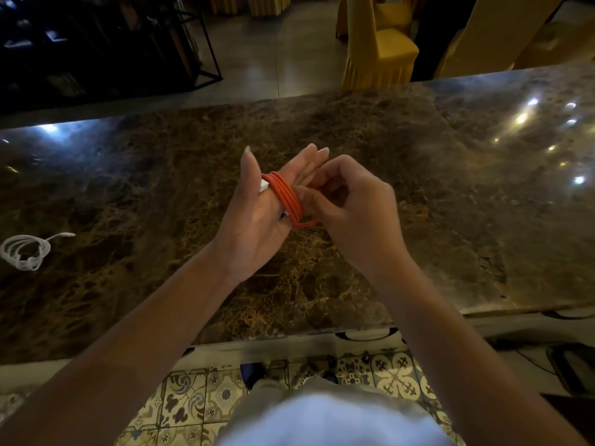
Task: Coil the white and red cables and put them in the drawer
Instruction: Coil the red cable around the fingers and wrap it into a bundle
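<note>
The red cable (285, 196) is wound in several loops around the fingers of my left hand (257, 214), which is held flat above the middle of the marble counter. Its white plug end shows between the thumb and the loops. My right hand (351, 207) pinches the loose red strand at the right side of the loops. The white cable (25, 251) lies coiled on the counter at the far left, its plug end pointing right. No drawer is in view.
The brown marble counter (450, 204) spans the view, its near edge just above a patterned tile floor (193, 403). Yellow-covered chairs (380, 43) and a dark metal-framed rack (128, 43) stand beyond the far edge.
</note>
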`<state>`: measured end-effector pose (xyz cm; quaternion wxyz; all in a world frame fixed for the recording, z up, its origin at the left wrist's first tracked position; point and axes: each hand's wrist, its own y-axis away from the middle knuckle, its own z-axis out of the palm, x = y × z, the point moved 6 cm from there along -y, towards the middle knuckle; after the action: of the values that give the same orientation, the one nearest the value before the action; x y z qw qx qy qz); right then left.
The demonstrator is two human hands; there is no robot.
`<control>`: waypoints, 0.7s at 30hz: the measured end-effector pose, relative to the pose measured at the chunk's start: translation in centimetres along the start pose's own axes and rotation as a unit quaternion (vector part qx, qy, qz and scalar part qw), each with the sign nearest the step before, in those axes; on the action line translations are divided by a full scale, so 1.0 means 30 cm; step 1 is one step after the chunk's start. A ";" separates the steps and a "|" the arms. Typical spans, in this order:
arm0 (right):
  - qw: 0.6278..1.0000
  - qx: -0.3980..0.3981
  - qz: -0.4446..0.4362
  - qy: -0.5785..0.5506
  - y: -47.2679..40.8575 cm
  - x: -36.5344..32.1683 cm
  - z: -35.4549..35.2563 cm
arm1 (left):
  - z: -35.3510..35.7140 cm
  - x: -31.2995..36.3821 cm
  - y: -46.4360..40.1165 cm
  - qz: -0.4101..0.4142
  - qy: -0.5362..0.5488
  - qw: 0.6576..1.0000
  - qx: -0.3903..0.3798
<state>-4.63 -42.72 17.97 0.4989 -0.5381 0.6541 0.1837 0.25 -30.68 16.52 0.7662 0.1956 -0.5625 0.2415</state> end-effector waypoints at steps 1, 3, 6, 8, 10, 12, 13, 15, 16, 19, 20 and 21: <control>1.000 0.004 0.002 -0.016 0.002 0.004 0.000 | -0.002 0.004 -0.002 0.003 0.009 1.000 0.003; 0.995 -0.023 0.003 -0.093 0.000 0.016 0.006 | -0.012 0.015 -0.004 0.013 0.023 1.000 0.015; 0.982 -0.082 -0.001 -0.172 -0.008 0.038 0.008 | -0.033 0.029 -0.007 0.031 0.005 0.998 0.045; 0.981 -0.091 -0.003 -0.169 -0.013 0.053 0.011 | -0.032 0.025 -0.010 0.025 -0.002 0.999 0.043; 0.986 -0.090 -0.018 -0.136 -0.012 0.052 0.016 | -0.017 0.018 -0.015 0.013 -0.017 0.999 0.033; 0.989 -0.101 -0.040 -0.103 -0.007 0.040 0.029 | -0.008 0.016 -0.020 0.007 -0.018 0.999 0.029; 0.989 -0.106 -0.050 -0.095 -0.005 0.032 0.032 | -0.005 0.016 -0.023 0.006 -0.009 1.000 0.027; 0.985 -0.112 -0.057 -0.116 -0.002 0.025 0.028 | -0.006 0.022 -0.025 0.006 0.012 1.000 0.023; 0.982 -0.112 -0.053 -0.142 0.002 0.022 0.024 | -0.007 0.028 -0.026 0.009 0.020 0.999 0.023; 0.983 -0.095 -0.069 -0.139 0.022 0.000 0.017 | -0.028 0.034 -0.030 0.018 0.051 0.997 0.056; 0.986 -0.091 -0.106 -0.094 0.032 -0.016 0.023 | -0.035 0.034 -0.032 0.017 0.065 0.995 0.068; 0.985 -0.084 -0.146 -0.039 0.042 -0.031 0.033 | -0.041 0.032 -0.034 0.013 0.073 0.995 0.074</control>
<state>-5.38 -41.02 17.95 0.4987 -0.6601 0.5306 0.1845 2.04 -30.67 17.04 0.7854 0.2261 -0.4882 0.3062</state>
